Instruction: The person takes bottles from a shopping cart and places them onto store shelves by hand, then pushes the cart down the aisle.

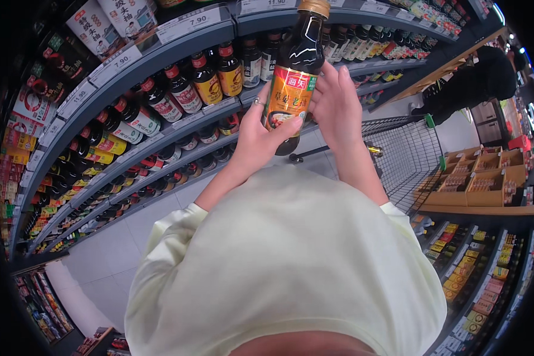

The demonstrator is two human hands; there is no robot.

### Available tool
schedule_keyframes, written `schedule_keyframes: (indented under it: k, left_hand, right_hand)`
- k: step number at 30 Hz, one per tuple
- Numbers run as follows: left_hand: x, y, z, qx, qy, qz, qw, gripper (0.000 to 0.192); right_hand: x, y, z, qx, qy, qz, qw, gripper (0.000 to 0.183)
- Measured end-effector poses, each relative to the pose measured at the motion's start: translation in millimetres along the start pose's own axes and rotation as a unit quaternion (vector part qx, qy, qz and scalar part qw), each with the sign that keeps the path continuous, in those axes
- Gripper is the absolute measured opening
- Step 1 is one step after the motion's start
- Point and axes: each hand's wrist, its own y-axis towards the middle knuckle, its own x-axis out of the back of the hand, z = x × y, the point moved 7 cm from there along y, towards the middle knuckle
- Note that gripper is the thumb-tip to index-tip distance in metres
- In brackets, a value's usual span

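Observation:
Upright before my chest is a dark glass soy sauce bottle (296,53) with an orange and red label and a gold-coloured cap. My left hand (264,127) grips its lower part, the thumb lying across the front of the label and a ring on one finger. On the bottle's other side, my right hand (338,104) rests against it with the fingers partly behind the glass; how firmly it holds cannot be told. Behind the bottle, sauce bottles with yellow labels (230,73) and others with red caps (182,91) stand in rows on a store shelf.
Curved grey shelves with price tags (189,25) run along the left and front. A wire shopping cart (402,155) stands to the right, beyond my right forearm. Past it are a wooden display (485,178) and a person in dark clothes (476,84). More stocked shelves (463,276) lie at lower right.

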Motion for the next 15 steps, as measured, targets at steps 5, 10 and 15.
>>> schedule_keyframes:
  k: [5,10,15]
  left_hand:
    - [19,-2,-6,-0.023,0.057,-0.035,0.997,0.078]
    - [39,-6,-20,-0.039,0.224,-0.068,0.971,0.084]
    - [40,2,-65,-0.1,0.392,-0.042,0.914,0.089]
  right_hand:
    - [-13,10,-7,-0.014,0.0,0.036,0.999,0.064]
    - [-24,11,-9,-0.009,-0.07,0.051,0.996,0.057]
    - [-39,20,18,0.048,-0.173,0.069,0.981,0.061]
